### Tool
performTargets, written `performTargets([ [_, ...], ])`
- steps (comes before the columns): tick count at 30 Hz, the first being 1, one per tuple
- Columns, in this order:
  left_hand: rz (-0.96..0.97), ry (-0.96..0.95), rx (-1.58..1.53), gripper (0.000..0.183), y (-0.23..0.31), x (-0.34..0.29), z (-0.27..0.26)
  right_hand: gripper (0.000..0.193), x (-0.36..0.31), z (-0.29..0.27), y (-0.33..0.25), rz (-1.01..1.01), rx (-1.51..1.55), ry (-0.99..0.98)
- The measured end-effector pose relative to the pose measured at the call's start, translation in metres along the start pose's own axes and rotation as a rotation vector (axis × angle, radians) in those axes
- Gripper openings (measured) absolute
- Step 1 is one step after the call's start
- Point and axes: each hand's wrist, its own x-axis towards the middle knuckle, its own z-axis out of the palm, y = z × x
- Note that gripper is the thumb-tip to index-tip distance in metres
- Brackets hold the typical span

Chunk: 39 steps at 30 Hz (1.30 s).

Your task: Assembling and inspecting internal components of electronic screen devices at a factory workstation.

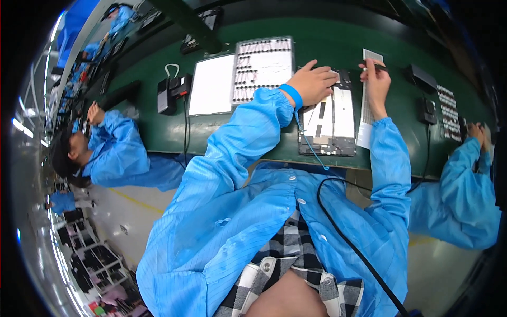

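Observation:
An opened flat device like a tablet (344, 113) lies on the bench in front of me, its white panels and dark circuit parts exposed. Across its upper left part rests my left hand (312, 84), palm down with the fingers stretched out; a blue wristband with a coiled blue cord circles that wrist. What lies under the fingers is hidden. Just right of the device, my right hand (376, 87) is raised over a long white strip sheet (365, 119) with rows of small marks. Its fingers pinch a small dark thing (379, 68), too small to name.
Left of the device, a tray (272, 59) holds rows of small black round parts with wires, beside a white sheet (211, 87). A black boxy device (167, 97) with a cable stands farther left. Co-workers in blue sit at both sides (119, 140). The green bench edge (280, 158) is near me.

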Motion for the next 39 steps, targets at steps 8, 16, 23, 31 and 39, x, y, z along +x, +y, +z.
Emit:
performTargets([
  [8, -0.543, 0.252, -0.112, 0.018, -0.068, -0.104, -0.067, 0.023, -0.003, -0.004, -0.026, -0.102, -0.052, -0.018],
  [16, -0.793, 0.253, -0.256, 0.019, -0.065, -0.133, -0.052, 0.022, -0.014, 0.012, -0.036, -0.072, -0.079, -0.074],
  [23, -0.701, 0.282, -0.234, 0.016, -0.074, -0.145, -0.042, 0.022, -0.03, 0.092, -0.073, -0.053, 0.1, -0.414],
  [31, -0.71, 0.486, -0.263, 0.016, -0.057, -0.13, -0.052, 0.022, -0.065, 0.188, -0.033, -0.034, -0.104, -0.57],
  [39, -0.772, 0.531, -0.39, 0.016, -0.045, -0.12, -0.043, 0.018, -0.065, 0.187, -0.021, 0.06, 0.178, -0.526],
])
